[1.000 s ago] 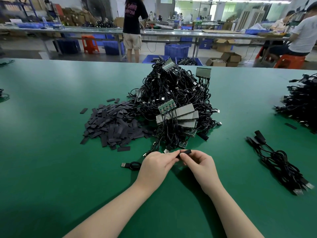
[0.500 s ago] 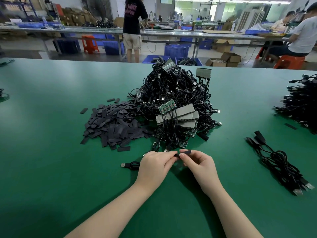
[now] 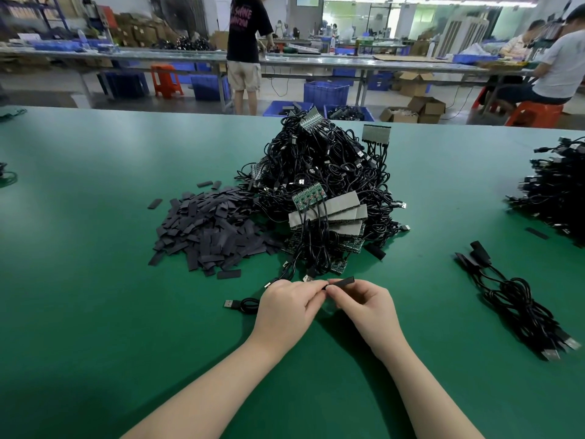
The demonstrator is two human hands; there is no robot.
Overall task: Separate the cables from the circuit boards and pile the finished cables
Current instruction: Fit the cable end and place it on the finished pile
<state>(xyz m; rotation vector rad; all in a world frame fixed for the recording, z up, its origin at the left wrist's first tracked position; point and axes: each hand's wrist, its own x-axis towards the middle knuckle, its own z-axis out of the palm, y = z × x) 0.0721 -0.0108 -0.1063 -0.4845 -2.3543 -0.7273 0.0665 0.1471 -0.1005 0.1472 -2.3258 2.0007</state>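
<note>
A big heap of black cables with green circuit boards [image 3: 326,198] rises at the middle of the green table [image 3: 95,312]. Just in front of it my left hand [image 3: 289,307] and my right hand [image 3: 364,304] meet fingertip to fingertip. Between them they pinch a short black sleeve [image 3: 342,282] on the end of one black cable. That cable's USB plug [image 3: 231,304] and a loop of cord stick out to the left of my left hand. A small bundle of finished cables [image 3: 519,299] lies at the right.
Several flat black sleeves form a pile [image 3: 212,229] left of the heap. Another large mound of black cables [image 3: 557,191] sits at the far right edge. Beyond the table, people stand and sit at benches with blue crates [image 3: 326,91].
Almost nothing has moved. Both hands stay together on the black sleeve, with only slight finger shifts.
</note>
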